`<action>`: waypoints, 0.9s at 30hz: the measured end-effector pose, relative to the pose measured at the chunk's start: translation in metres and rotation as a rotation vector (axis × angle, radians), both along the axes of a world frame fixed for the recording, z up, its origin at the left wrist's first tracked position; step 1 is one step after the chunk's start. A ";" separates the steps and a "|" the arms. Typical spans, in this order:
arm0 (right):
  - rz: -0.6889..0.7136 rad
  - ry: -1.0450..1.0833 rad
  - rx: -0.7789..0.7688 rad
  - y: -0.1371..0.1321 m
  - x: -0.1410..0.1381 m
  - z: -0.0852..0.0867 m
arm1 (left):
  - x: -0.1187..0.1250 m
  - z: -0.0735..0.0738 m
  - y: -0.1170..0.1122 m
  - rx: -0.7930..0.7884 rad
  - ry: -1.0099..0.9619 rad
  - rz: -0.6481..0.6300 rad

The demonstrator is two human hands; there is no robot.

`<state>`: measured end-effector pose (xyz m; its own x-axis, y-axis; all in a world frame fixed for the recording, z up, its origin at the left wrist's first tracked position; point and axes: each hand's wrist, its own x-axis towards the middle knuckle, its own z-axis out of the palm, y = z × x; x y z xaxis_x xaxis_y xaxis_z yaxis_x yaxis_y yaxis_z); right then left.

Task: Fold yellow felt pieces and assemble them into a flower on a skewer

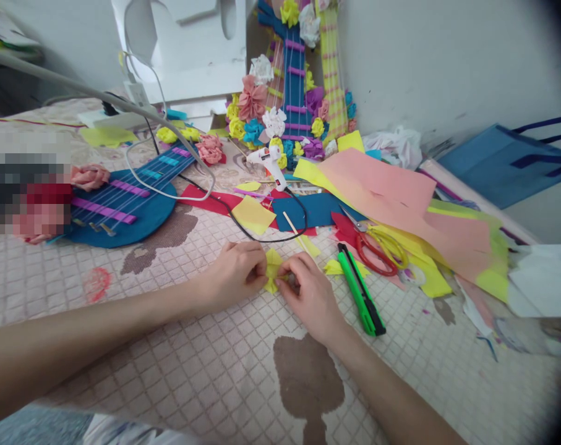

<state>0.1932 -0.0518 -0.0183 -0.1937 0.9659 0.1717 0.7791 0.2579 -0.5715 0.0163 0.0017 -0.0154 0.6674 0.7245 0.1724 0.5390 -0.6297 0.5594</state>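
Both my hands meet over a small yellow felt piece (273, 267) on the quilted cloth. My left hand (236, 272) pinches its left side with fingers closed. My right hand (305, 293) pinches its right side, fingers curled over it. A green utility knife (361, 290) lies just right of my right hand. Red-and-yellow scissors (377, 250) rest beyond the knife. A thin wooden stick (292, 224) lies just past my fingers.
A white glue gun (268, 162) with a black cord sits at the centre back. Sheets of pink, yellow and blue felt (382, 191) spread to the right. A blue felt guitar (127, 204) lies left, another flower-covered one (294, 93) stands behind. A blue bag (503, 161) sits far right.
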 end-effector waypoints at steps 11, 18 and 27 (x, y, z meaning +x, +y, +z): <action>0.033 -0.002 -0.019 -0.002 0.001 0.002 | -0.002 0.000 -0.005 -0.006 -0.022 -0.003; 0.068 -0.022 -0.046 -0.003 0.002 0.005 | -0.007 0.001 -0.009 0.042 0.054 -0.025; 0.124 -0.006 -0.071 -0.006 0.006 0.013 | -0.008 0.009 -0.011 0.021 0.150 -0.056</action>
